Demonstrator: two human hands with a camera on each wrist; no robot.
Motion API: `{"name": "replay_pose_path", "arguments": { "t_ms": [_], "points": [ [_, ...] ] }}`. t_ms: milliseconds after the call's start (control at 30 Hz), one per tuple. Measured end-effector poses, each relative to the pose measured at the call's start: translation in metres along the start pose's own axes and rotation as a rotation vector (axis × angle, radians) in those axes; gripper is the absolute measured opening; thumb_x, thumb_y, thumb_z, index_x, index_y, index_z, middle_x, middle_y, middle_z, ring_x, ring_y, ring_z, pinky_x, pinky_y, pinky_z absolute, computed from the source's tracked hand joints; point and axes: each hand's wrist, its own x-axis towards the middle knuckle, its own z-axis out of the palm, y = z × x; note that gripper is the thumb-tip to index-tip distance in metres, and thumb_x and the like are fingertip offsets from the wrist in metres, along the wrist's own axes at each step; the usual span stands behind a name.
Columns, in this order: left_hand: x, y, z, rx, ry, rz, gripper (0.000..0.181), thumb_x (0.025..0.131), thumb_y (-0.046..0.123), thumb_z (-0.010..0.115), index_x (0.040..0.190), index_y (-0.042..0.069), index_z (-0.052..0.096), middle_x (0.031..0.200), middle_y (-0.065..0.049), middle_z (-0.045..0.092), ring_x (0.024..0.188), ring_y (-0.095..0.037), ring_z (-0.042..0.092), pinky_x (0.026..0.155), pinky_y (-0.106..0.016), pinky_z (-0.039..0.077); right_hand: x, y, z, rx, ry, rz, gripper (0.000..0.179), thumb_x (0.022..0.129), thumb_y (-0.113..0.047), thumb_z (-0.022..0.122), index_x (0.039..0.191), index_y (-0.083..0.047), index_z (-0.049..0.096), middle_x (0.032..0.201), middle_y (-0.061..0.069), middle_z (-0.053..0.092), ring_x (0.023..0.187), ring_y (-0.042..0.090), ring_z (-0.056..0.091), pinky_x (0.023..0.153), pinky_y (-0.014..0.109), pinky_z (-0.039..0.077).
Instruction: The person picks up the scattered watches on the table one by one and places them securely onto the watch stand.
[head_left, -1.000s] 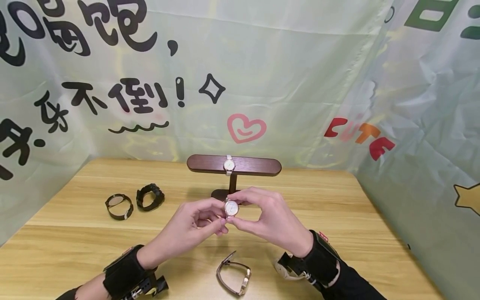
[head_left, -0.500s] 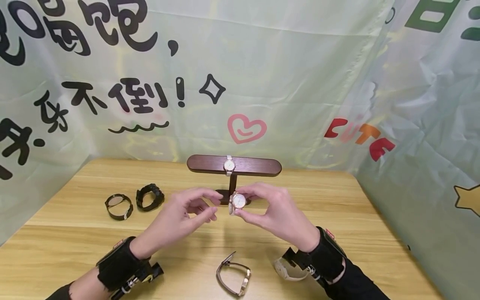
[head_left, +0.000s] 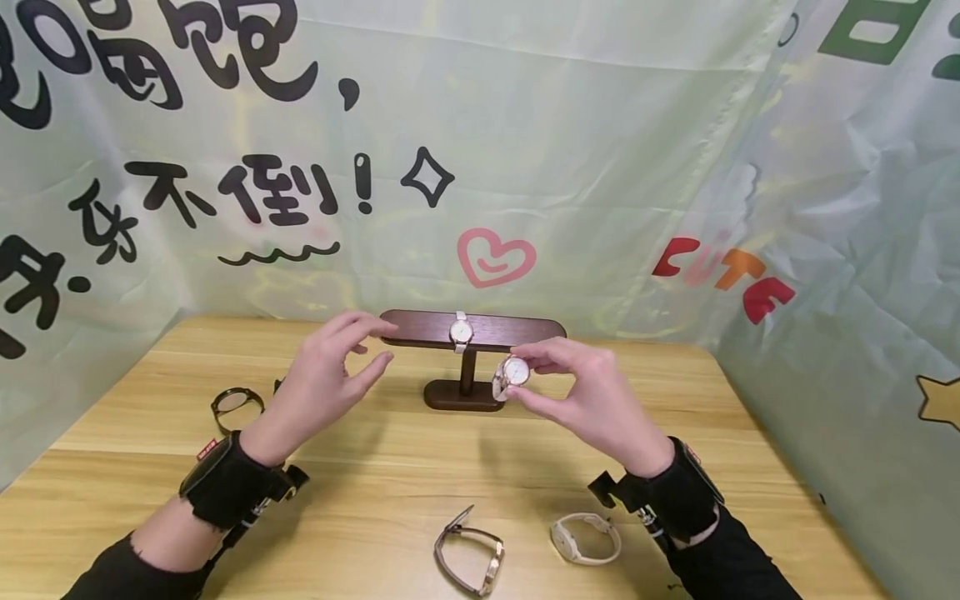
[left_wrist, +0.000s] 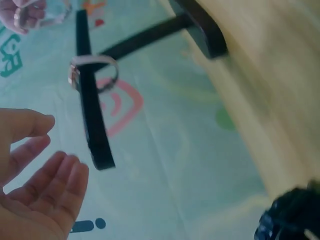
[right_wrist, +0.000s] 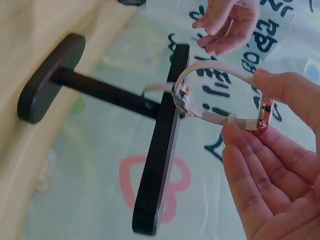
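One watch sits on the bar, another hangs in mid-air, and by my reading this job is at an early stage! Take the middle of the wooden table (head_left: pixel 420 492) as the clock's centre. At twelve stands the dark display stand (head_left: pixel 420 325), with the mounted watch (head_left: pixel 462 332) strapped round its crossbar near the middle, dial facing us: that one looks done.

Now to one o'clock, where the action is: the held watch (head_left: pixel 515 372), pale strap looped, rose-gold case, sits just below the crossbar's right half and apart from it, so not yet mounted. The right hand (head_left: pixel 592 392), at two o'clock, pinches it between thumb and fingers. Over at ten, the left hand (head_left: pixel 318 387) grips nothing, fingers loosely spread just beside the crossbar's left end; I see no contact.

And what's left? Three watches at least lie on the wood, if all of them count: the round black watch (head_left: pixel 238 408) towards nine, the brown-strapped watch (head_left: pixel 468 554) at six, the cream watch (head_left: pixel 585 539) at four. A blurred dark object (left_wrist: pixel 290 215) at four o'clock in the left-wrist view may be one more; I cannot tell.
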Motion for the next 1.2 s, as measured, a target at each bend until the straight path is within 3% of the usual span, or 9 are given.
{"name": "replay_pose_path", "arguments": {
  "t_ms": [200,467,600,967,1200],
  "points": [
    [0.008,-0.011,0.006,0.084,-0.019,-0.045,0.038,0.094,0.008,0.083,0.129,0.003,0.073,0.136,-0.020,0.069,0.124,-0.038,0.068,0.100,-0.056,0.061,0.000,0.012,-0.012,-0.030,0.002,0.060,0.039,0.085,-0.012,0.092,0.122,-0.012,0.079,0.115,0.003,0.081,0.099,0.020,0.079,0.092,0.034,0.066],
    [0.010,-0.020,0.017,0.062,-0.044,-0.085,0.043,0.096,0.010,0.081,0.137,0.002,0.071,0.148,-0.023,0.063,0.133,-0.043,0.064,0.109,-0.059,0.057,-0.003,0.027,-0.030,-0.090,0.036,0.071,0.040,0.082,-0.012,0.095,0.119,-0.010,0.080,0.112,0.004,0.082,0.096,0.020,0.080,0.089,0.034,0.066],
    [0.008,-0.023,0.018,0.058,-0.049,-0.080,0.040,0.098,0.007,0.079,0.136,0.002,0.071,0.144,-0.022,0.066,0.131,-0.042,0.066,0.109,-0.058,0.057,-0.005,0.032,-0.038,-0.123,0.046,0.074,0.040,0.082,-0.013,0.095,0.119,-0.010,0.079,0.112,0.003,0.082,0.096,0.019,0.080,0.088,0.027,0.064],
    [0.009,-0.025,0.020,0.044,-0.005,-0.051,0.035,0.098,0.004,0.077,0.132,0.002,0.073,0.138,-0.019,0.070,0.119,-0.039,0.072,0.095,-0.055,0.063,-0.007,0.042,-0.061,-0.139,0.040,0.114,0.040,0.084,-0.012,0.093,0.121,-0.015,0.079,0.113,0.002,0.082,0.098,0.021,0.082,0.087,0.008,0.057],
    [0.007,-0.025,0.021,0.042,0.004,-0.040,0.034,0.097,0.002,0.078,0.131,0.000,0.074,0.135,-0.020,0.071,0.118,-0.040,0.072,0.094,-0.055,0.063,-0.009,0.051,-0.063,-0.141,0.018,0.150,0.040,0.087,-0.016,0.091,0.126,-0.017,0.078,0.119,0.002,0.081,0.104,0.022,0.080,0.090,0.020,0.061]
  ]
}}
